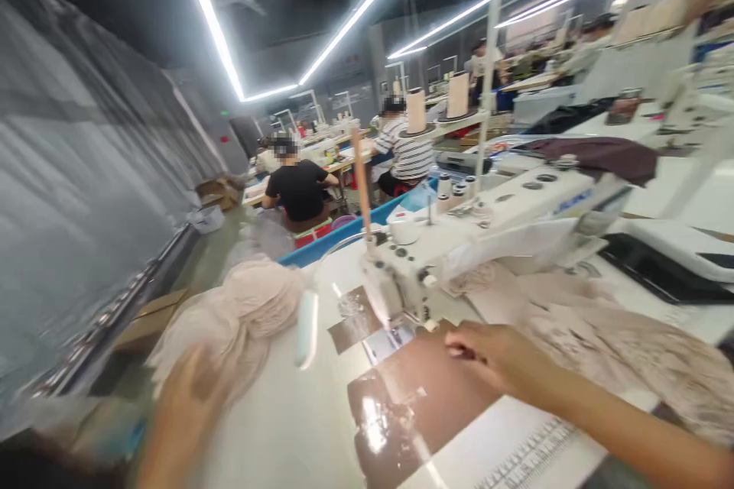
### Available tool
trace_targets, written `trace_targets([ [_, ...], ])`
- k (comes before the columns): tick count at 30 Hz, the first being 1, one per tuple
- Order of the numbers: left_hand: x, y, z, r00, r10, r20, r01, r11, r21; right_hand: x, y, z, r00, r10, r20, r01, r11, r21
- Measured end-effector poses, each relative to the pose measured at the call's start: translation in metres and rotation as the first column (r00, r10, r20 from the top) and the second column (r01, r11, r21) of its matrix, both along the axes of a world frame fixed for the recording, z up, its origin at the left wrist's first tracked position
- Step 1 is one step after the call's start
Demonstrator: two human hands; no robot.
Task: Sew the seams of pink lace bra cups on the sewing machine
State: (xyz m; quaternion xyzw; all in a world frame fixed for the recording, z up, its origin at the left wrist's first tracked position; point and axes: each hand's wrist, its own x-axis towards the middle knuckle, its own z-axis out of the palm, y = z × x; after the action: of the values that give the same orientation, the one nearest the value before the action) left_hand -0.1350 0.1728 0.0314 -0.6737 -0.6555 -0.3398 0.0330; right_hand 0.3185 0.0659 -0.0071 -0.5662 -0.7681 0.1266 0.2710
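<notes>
My left hand is at the near edge of a heap of thin beige fabric on the left of the table. Motion blur smears its fingers, so their grip cannot be made out. My right hand is closed above the brown sheet in front of the sewing machine. Something small and dark may sit between its thumb and fingers. More beige fabric, partly lace-like, lies to the right, behind my right forearm.
A pale blue-white bar-shaped object lies left of the machine. Thread cones stand on a rack behind it. A black-and-white device is at the right. Beyond the table, a person in black and one in stripes sit at other stations.
</notes>
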Motion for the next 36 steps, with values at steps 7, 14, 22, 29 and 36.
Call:
trace_targets([
  [7,0.087,-0.062,-0.039,0.92,-0.161,0.358,0.262,0.931,-0.255,0.098,-0.023,-0.028,0.924,-0.383,0.019,0.383,0.918,-0.108],
  [14,0.236,-0.09,-0.053,0.414,-0.029,0.91,0.803,0.482,-0.35,0.072,-0.035,-0.021,0.577,-0.173,-0.798,-0.082,0.96,-0.268],
  [22,0.336,-0.11,-0.045,0.049,0.153,0.987,0.965,0.246,-0.086,0.044,-0.06,-0.026,0.372,0.066,-0.926,-0.717,0.654,-0.241],
  [29,0.327,-0.102,-0.053,0.245,0.119,0.962,0.908,0.319,-0.271,0.077,-0.042,-0.013,0.636,0.065,-0.769,-0.48,0.814,-0.328],
  [36,0.272,-0.131,-0.035,0.375,0.197,0.906,0.906,0.131,-0.403,0.102,0.029,-0.036,0.933,-0.049,-0.357,-0.025,0.979,-0.201],
])
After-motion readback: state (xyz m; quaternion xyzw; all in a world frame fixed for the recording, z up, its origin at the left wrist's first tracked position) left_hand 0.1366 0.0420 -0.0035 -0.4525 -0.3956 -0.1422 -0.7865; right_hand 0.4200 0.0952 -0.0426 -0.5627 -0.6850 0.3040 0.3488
